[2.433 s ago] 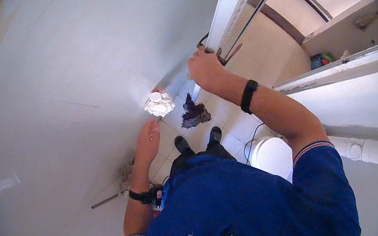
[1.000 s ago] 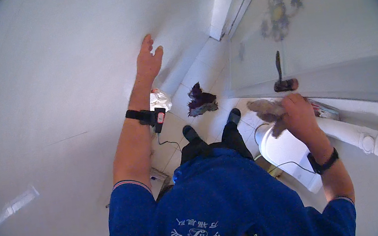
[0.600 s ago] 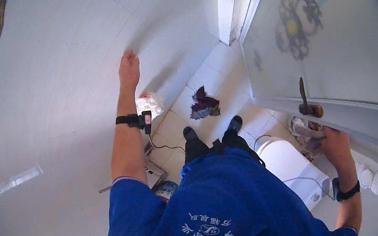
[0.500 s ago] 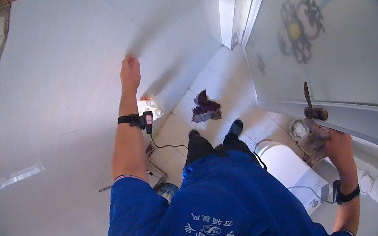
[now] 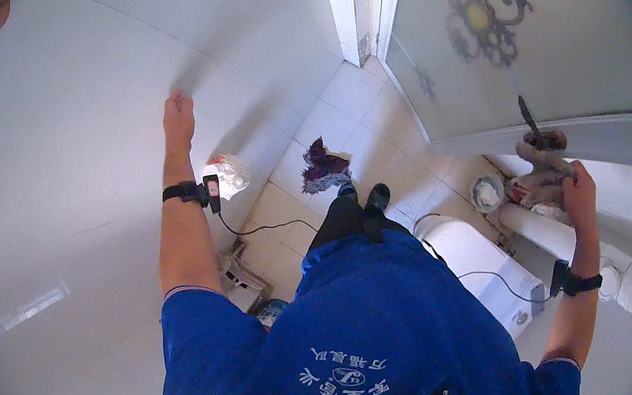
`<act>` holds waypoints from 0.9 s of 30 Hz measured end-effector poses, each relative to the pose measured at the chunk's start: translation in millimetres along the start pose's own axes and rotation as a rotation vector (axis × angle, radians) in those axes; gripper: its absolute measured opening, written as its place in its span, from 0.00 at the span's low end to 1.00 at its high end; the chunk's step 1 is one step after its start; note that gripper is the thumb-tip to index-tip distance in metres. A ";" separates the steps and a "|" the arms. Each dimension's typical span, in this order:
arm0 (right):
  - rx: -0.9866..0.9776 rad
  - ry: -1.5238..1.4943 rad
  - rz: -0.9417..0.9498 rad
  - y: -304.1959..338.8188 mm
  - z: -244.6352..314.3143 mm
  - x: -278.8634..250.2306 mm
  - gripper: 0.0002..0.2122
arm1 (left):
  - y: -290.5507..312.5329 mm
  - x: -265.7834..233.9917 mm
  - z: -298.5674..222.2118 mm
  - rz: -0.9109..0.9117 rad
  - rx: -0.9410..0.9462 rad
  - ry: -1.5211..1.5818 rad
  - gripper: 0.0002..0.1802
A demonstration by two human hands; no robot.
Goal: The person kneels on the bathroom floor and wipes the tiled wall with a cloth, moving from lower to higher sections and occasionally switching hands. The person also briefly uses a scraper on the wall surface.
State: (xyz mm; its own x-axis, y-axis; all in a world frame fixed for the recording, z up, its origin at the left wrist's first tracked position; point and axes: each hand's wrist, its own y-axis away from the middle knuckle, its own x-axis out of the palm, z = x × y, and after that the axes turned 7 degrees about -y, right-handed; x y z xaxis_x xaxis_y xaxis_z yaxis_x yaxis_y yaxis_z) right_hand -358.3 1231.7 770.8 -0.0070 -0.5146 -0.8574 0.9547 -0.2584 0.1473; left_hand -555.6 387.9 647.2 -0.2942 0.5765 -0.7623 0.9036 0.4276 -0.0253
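My left hand [image 5: 178, 120] is raised beside the pale wall [image 5: 80, 169], its fingers curled into a loose fist with nothing visible in them. Out to the right, my right hand [image 5: 578, 193] grips a greyish-brown cloth [image 5: 548, 162] that hangs in folds from the fingers. The cloth is up against the dark door handle [image 5: 528, 114], which has a brown, rounded base, on the frosted glass door [image 5: 456, 92]. Part of that base is hidden behind the cloth. Each wrist wears a black strap with a small device and a cable.
A dark purple rag [image 5: 325, 165] lies on the tiled floor [image 5: 354, 96] ahead of my feet. By the wall is a white plastic bag [image 5: 228, 175]. To my right stand a white toilet [image 5: 475, 263], a lined bin [image 5: 487, 193] and a thick white pipe [image 5: 532, 229].
My right hand has shifted slightly up and outward with the cloth, which now covers part of the handle's base. The view has turned a little; my left hand stays raised by the wall.
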 end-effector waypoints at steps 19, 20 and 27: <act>0.024 -0.397 0.407 -17.4 157.7 187.2 0.18 | 2.9 12.3 13.9 0.089 0.056 0.019 0.33; -0.010 -0.431 0.475 -20.5 178.9 190.9 0.18 | 5.4 13.6 16.5 0.078 0.078 0.002 0.33; -0.086 -0.853 0.615 14.1 290.1 187.0 0.15 | 31.3 19.2 33.8 0.122 0.069 0.000 0.34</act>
State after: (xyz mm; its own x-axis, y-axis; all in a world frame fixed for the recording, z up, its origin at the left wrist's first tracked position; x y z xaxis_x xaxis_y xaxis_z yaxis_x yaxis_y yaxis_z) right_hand -432.4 894.6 755.7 0.3111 -0.9503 -0.0113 0.8824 0.2844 0.3748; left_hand -522.4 388.8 610.0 -0.1812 0.6210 -0.7625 0.9519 0.3055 0.0226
